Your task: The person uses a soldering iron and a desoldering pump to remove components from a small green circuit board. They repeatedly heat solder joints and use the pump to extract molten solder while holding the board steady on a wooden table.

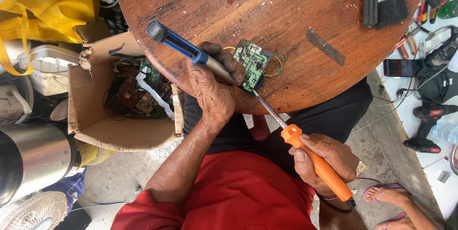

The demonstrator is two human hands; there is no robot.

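Soldering work underway: right hand [324,161] clenched round orange soldering iron [315,163], tip touching lower edge of green circuit board [253,64] at near rim of round wooden table [286,30]. Left hand [212,87] grips blue desoldering pump [183,46], nozzle at board. Board wires attached; joint itself hidden under left fingers, solder state unclear. Iron cord cut off below.
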